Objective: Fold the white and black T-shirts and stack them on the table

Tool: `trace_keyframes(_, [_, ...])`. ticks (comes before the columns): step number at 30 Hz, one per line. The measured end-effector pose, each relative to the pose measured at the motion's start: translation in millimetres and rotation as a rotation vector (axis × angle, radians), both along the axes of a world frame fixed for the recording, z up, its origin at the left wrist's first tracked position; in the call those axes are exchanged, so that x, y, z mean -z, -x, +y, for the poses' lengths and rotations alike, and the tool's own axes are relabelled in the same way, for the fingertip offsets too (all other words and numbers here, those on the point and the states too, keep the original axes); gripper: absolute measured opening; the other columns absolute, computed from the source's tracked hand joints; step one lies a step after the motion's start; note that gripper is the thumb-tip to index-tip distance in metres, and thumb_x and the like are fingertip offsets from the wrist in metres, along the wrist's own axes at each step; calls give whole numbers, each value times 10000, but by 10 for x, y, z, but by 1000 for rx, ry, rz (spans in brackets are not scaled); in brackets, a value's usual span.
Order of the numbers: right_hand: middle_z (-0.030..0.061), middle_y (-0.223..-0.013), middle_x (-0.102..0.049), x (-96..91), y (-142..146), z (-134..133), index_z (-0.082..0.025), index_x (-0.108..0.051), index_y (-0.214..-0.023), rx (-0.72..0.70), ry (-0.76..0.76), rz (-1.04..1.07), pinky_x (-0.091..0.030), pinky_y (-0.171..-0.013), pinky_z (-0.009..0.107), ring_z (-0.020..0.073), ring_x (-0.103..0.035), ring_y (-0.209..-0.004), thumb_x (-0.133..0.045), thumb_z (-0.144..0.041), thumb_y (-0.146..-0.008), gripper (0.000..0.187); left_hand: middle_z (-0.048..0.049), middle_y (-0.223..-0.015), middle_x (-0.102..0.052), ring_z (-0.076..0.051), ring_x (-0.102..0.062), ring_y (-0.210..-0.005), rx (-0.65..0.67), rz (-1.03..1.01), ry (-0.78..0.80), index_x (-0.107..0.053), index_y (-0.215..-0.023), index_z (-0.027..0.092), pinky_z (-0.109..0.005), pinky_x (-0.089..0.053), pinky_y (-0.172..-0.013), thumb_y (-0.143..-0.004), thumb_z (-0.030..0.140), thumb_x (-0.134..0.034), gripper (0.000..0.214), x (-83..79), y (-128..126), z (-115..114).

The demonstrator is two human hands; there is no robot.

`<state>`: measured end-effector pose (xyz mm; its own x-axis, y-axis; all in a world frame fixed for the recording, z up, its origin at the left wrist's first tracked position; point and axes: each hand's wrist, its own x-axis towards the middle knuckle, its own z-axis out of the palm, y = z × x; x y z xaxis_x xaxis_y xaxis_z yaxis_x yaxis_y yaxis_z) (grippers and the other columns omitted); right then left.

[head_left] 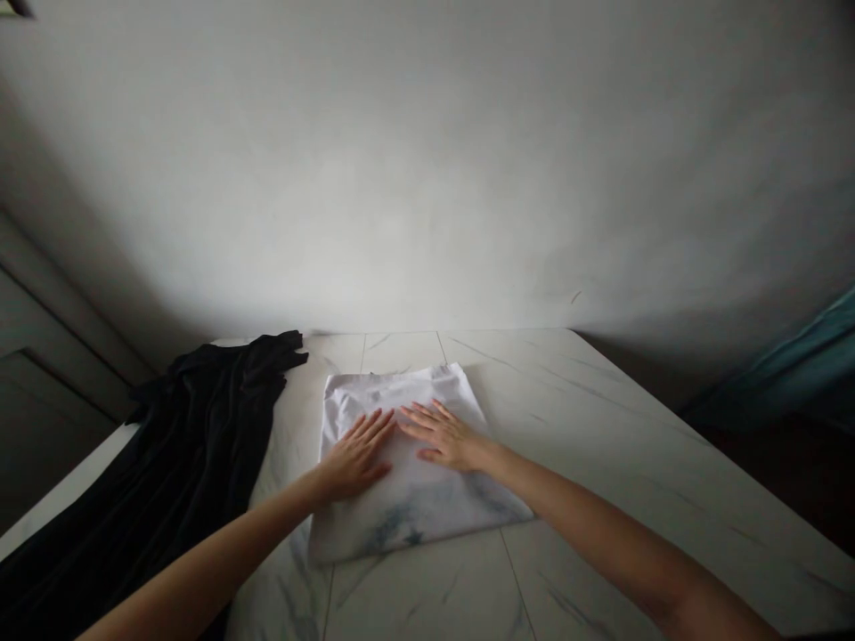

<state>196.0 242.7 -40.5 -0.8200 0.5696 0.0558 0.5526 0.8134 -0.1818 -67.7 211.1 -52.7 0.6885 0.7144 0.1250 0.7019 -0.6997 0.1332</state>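
Note:
A white folded cloth garment [427, 512] with blue-grey blotches near its front edge lies flat on the table. My left hand [359, 456] rests on its left half, palm down and fingers stretched out. On the upper middle of the same garment lies my right hand [446, 436], flat, with its fingers spread toward the left. The fingertips of both hands come close to each other. Neither hand grips anything. Small wrinkles show along the garment's far edge; what kind of garment it is, I cannot tell.
A black garment [200, 445] is draped over the left side of the marble-patterned table [588, 427]. A plain pale wall [427, 178] rises behind the table's far edge. At the right, beyond the table, hangs a teal cloth [788, 365]. Grey panels [46, 401] stand at the left.

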Motion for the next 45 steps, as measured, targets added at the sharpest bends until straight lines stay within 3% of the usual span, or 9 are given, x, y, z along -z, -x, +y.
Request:
trace_keyframes(3, [46, -1612, -154, 105, -148, 279, -324, -307, -1504, 48, 50, -46, -42, -1188, 511, 233, -111, -1483, -423, -483, -989, 551, -45, -1605, -220, -275, -185, -1476, 69, 81, 41, -186, -1537, 331, -488, -181, -1181, -960, 574, -330, 643, 105, 294, 224])
trace_keyframes(7, [90, -1608, -132, 150, -368, 455, -269, -284, -1520, 310, -13, -38, -87, -1183, 522, 268, -121, -1479, -404, -439, -1003, 558, -54, -1605, -220, -316, -175, -1474, -174, 95, -81, -291, -1505, 361, -537, -181, -1165, -950, 599, -328, 605, 190, 679, 372])
trace_keyframes(9, [87, -1608, -124, 165, -339, 521, -258, -245, -1533, 283, -42, -26, -80, -1187, 518, 274, -90, -1483, -428, -466, -989, 610, -95, -1603, -218, -327, -151, -1478, -257, 65, -155, -281, -1520, 293, -541, -173, -1167, -950, 594, -333, 647, 192, 699, 477])
trace_keyframes(13, [32, -1612, -130, 195, -201, 807, -307, -244, -1527, 6, 0, -34, -96, -1203, 452, 213, -107, -1483, -397, -484, -997, 579, -45, -1616, -183, -267, -156, -1484, -46, 89, -92, -216, -1533, 318, -452, -176, -1187, -983, 537, -293, 597, 167, 600, 846])
trace_keyframes(19, [114, -1608, -94, 257, -333, 1266, -206, -257, -1536, 379, -26, -44, -149, -1186, 508, 282, -116, -1478, -319, -494, -1010, 603, -70, -1601, -239, -278, -157, -1483, -268, 90, -164, -186, -1545, 279, -507, -140, -1181, -1001, 518, -182, 594, 196, 701, 1266])
trace_keyframes(27, [53, -1603, -198, 298, -452, 1332, -259, -308, -1520, 439, -44, -79, -150, -1194, 471, 243, -131, -1480, -288, -484, -1009, 559, -25, -1590, -272, -245, -188, -1478, -192, 175, -89, -278, -1519, 309, -465, -169, -1182, -1005, 479, -201, 547, 205, 845, 1339])
trace_keyframes(32, [193, -1590, -156, 187, -99, 982, -48, -323, -1498, 655, -137, -19, -150, -1188, 488, 318, -119, -1475, -379, -471, -976, 674, -175, -1551, -325, -344, -213, -1460, -561, 84, -321, -382, -1479, 123, -561, -139, -1175, -979, 394, -317, 572, 143, 607, 1018])
trace_keyframes(37, [121, -1581, -246, 323, 533, 198, -141, -338, -1505, 448, -53, 67, -195, -1179, 493, 258, -210, -1463, -341, -451, -992, 600, -125, -1576, -286, -289, -207, -1469, -353, -5, -236, -245, -1535, 158, -493, -226, -1171, -993, 456, -270, 619, 359, -62, 292])
trace_keyframes(45, [134, -1587, -213, 302, -260, -17, -131, -318, -1514, 736, -29, -36, -176, -1181, 490, 286, -190, -1466, -347, -477, -989, 630, -85, -1589, -267, -338, -231, -1455, -519, 51, -166, -354, -1494, 297, -568, -223, -1143, -974, 519, -313, 567, 383, 407, -221])
